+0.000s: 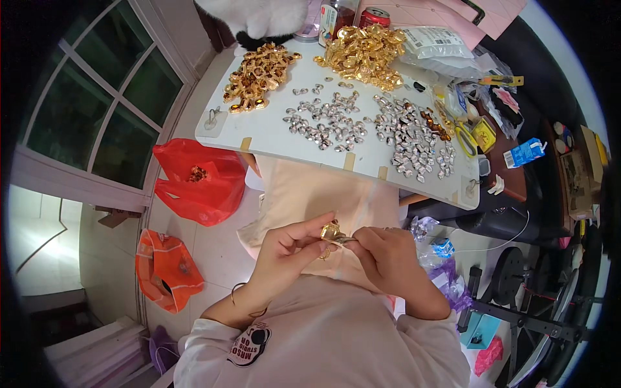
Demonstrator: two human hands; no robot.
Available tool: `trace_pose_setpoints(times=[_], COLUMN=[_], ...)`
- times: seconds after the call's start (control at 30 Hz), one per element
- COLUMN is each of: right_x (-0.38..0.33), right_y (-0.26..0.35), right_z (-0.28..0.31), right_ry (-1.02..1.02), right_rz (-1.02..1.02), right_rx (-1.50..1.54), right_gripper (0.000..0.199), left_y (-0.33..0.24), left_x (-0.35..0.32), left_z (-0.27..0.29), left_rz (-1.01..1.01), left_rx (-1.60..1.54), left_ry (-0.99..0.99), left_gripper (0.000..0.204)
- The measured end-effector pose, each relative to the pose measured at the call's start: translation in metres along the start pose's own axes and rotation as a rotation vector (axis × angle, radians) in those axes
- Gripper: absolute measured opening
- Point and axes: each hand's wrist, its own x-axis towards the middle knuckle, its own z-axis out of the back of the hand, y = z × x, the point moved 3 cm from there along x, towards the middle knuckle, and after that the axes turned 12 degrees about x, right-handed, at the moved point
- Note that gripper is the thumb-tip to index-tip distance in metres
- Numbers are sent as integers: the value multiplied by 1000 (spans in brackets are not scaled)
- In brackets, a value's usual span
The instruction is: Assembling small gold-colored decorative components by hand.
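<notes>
Item: small gold ornament, pinched between left hand and right hand, fingertips meeting over the lap. Ahead of the hands: white board bearing gold pieces and silver pieces. Left of them: red bag on the floor.

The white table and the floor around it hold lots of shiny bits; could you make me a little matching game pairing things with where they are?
Things:
1. gold pieces pile
2. silver pieces
3. red plastic bag
4. small gold piece

Places:
A. on the floor beside the table
B. between the left hand and right hand
C. far side of the white table
D. middle of the table

Pairs: 1-C, 2-D, 3-A, 4-B
</notes>
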Motion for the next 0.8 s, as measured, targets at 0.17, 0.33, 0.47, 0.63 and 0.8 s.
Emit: trace_pose_setpoints(times=[0.17,0.33,0.47,0.63,0.8], right_x=[3,-2,-8,-6,-1], right_y=[-4,-3,-6,-7,-7], right_z=[6,5,2,12,15], right_ry=[128,147,90,-75,-73], right_rz=[49,341,434,415,447], right_rx=[9,-277,-418,-326,-503], right_gripper=[22,17,17,17,19], left_y=[5,9,11,1,3], left_x=[2,2,4,5,4], left_z=[2,2,1,1,1], left_rz=[163,279,282,230,266], left_rx=[-202,-401,-386,-336,-254], left_ry=[49,123,126,87,105], left_gripper=[38,38,38,39,38])
